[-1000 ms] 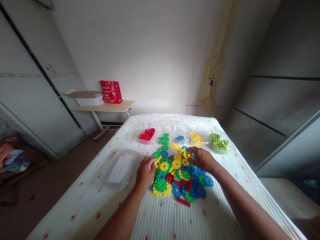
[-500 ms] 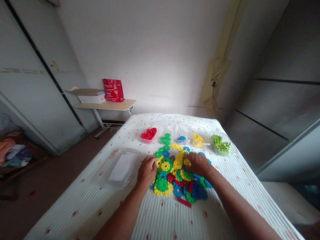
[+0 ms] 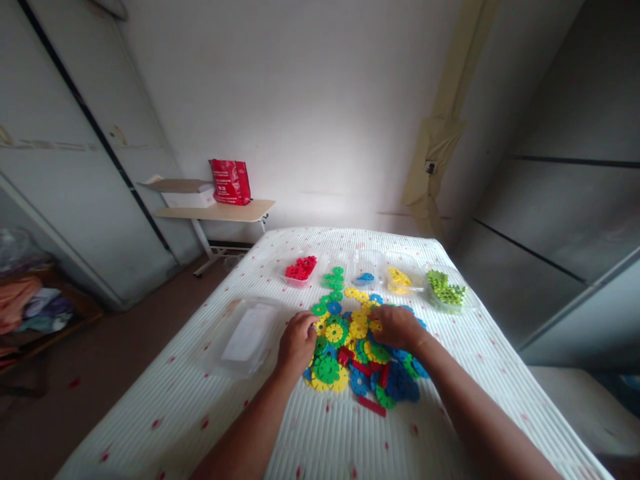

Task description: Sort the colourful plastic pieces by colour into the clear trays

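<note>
A heap of notched plastic linking discs in yellow, green and blue (image 3: 359, 325) is spread on the table, mixed with red bar pieces (image 3: 372, 406). At the heap's left edge is my left hand (image 3: 299, 341), its fingers curled by the yellow and green discs; what lies between the fingertips is hidden. My right hand (image 3: 401, 327) reaches over the right side, thumb and fingers closed around a yellow disc (image 3: 375, 325) that partly shows beneath it. The fingertips of my right hand are partly covered by its own back.
Behind the heap stand clear tubs with red pieces (image 3: 301, 269), green discs (image 3: 334, 278), blue discs (image 3: 365, 279), yellow pieces (image 3: 399, 279) and light green pieces (image 3: 446, 291). A transparent lid (image 3: 245, 337) lies left. A side table (image 3: 220, 212) bears a box and a red bag (image 3: 231, 182).
The whole view has shifted slightly, moving the scene a little to the right. Both hands stay at nearly the same spots on the heap; no piece has visibly moved.
</note>
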Demonstrator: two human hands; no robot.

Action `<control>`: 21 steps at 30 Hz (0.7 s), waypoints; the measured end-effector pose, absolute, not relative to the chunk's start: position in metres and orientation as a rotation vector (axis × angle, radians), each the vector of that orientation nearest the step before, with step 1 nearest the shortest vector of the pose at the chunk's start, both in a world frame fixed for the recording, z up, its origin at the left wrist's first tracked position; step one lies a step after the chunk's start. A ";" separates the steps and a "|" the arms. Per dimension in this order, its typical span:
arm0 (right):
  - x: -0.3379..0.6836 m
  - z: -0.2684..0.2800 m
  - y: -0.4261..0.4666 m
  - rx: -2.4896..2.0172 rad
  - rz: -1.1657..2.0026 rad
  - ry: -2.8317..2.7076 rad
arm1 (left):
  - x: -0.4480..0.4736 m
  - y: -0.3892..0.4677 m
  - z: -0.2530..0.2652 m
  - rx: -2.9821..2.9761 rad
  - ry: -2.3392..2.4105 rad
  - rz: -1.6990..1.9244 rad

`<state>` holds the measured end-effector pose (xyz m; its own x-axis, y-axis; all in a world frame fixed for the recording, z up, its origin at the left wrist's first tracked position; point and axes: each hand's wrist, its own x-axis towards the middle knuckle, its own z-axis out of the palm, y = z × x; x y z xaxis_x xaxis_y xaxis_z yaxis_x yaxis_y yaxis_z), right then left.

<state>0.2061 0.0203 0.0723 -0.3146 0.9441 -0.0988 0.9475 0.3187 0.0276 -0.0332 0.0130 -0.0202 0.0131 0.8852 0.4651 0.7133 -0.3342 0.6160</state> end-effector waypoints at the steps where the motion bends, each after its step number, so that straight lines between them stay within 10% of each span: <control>1: 0.207 0.075 0.020 1.789 -0.076 2.475 | -0.033 0.013 -0.020 2.074 1.677 1.222; 21: 0.183 0.065 0.022 1.562 -0.137 2.659 | -0.032 0.012 -0.017 2.068 1.688 1.194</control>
<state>0.1833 0.0219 0.0647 -0.4868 0.8687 -0.0921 0.8735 0.4844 -0.0484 -0.0317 0.0116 -0.0166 0.0123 0.8947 0.4464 0.7187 -0.3183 0.6182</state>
